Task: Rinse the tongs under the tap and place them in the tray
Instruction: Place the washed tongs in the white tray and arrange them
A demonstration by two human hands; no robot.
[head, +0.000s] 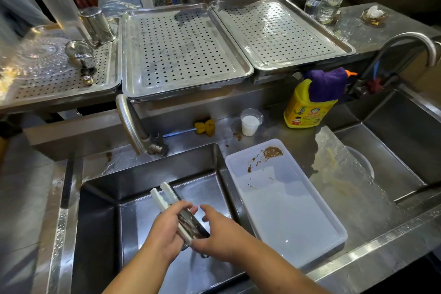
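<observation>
A: Tongs, where?
B: The tongs (187, 221) are in the air over the left sink (100, 210), about mid-basin. The white tips point up-left toward the back wall, with the arms nearly together.
A: Grips?
B: The left hand (164, 229) has its grip closed round the middle of the tongs, fingers wrapped over the top. The right hand (219, 234) curls round the hinge end with the thumb under it, so that grip is closed on the tongs too.
A: Tap?
B: The tap (132, 124) stands on the back rim. It is behind and above the tips, well apart from them.
A: Room at the edges?
B: The tips are well off the basin's left and back walls. The right side is tighter: a white tub (286, 210) lies just beside the basin's right rim, near the right hand.
A: Trays?
B: Three perforated steel ones sit on the raised counter (381, 28) behind the tap. The left tray (59, 88) carries steel cups and a strainer. The middle tray (183, 55) has its front rim at the counter edge, just above the tap. The right tray (279, 31) touches it side by side.
A: Other stuff?
B: A yellow bottle (307, 112) with a purple cloth (327, 83) on top, a small cup (250, 124) and a yellow brush (205, 126), all behind the tub. The right sink (393, 131) is beyond it.
</observation>
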